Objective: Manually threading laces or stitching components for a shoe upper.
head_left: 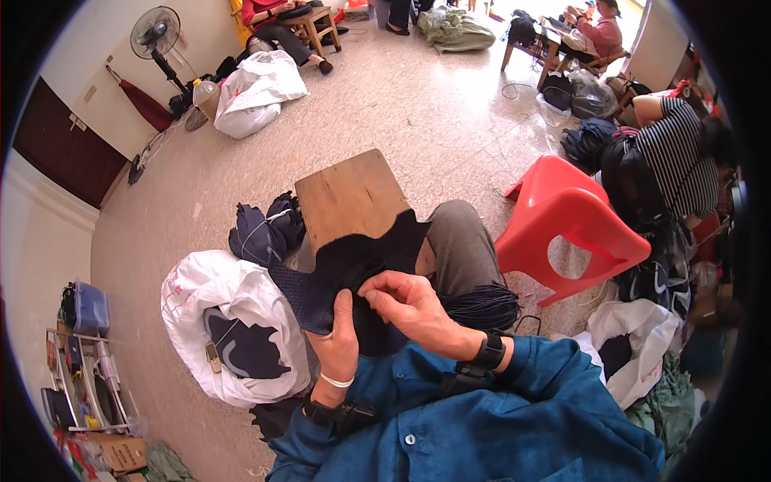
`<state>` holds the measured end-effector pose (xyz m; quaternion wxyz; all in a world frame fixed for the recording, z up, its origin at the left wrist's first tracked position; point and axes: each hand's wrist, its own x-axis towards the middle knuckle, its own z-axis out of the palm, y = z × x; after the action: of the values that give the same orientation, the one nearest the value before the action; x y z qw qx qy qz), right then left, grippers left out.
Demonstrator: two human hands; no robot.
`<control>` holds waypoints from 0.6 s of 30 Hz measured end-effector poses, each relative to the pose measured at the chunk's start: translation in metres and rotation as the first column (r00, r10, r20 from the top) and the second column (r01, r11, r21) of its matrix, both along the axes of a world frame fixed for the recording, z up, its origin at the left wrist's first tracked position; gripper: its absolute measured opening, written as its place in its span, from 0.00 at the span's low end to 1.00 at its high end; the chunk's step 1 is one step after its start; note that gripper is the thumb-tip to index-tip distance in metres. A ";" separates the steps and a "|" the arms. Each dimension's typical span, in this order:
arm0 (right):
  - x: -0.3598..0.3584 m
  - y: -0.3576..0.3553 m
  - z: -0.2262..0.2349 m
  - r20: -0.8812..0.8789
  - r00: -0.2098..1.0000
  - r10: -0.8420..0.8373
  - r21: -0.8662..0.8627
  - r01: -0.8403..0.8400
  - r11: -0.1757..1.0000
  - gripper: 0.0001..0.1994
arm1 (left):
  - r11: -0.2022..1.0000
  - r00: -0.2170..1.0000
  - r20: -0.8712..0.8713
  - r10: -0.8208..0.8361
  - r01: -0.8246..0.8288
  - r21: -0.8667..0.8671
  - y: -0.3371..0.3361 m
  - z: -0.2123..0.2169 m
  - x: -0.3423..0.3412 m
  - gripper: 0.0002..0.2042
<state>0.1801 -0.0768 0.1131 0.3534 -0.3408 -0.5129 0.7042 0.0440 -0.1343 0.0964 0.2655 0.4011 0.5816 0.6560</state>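
Observation:
A dark navy piece of fabric [371,255], cut with wavy edges and partly mesh-textured, is held up over my lap. My left hand [336,345] grips its lower edge, thumb on top and fingers hidden behind the cloth. Close beside that thumb, my right hand [418,309] is closed in a pinch at the fabric's surface. Whatever lies between its fingertips is too small to make out. Beyond the fabric stands a wooden stool [353,193]. A bundle of dark cords [482,309] lies by my right thigh.
On the left sits an open white sack [189,297] with dark cut pieces inside, next to a tied dark bundle [261,233]. A red plastic stool [554,193] stands at the right. Farther off are a fan [155,34], a white bag [253,92] and several seated people.

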 end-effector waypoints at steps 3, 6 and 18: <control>0.001 0.001 -0.008 0.027 0.999 -0.023 0.053 0.022 0.998 0.08 | 1.000 0.957 0.290 -0.004 0.007 -0.009 0.002 -0.003 0.000 0.09; -0.004 0.000 -0.009 0.032 0.993 -0.111 0.193 0.103 0.976 0.07 | 0.999 0.911 0.411 0.003 0.019 -0.049 0.005 -0.004 -0.002 0.11; -0.013 0.006 -0.008 0.231 0.908 -0.350 0.825 0.008 0.566 0.06 | 1.000 0.997 0.070 -0.025 0.023 0.020 0.004 -0.011 0.008 0.14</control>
<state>0.1668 -0.0709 0.1050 0.4367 -0.3198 -0.7946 0.2749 0.0523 -0.1305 0.0849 0.2900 0.3871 0.5608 0.6720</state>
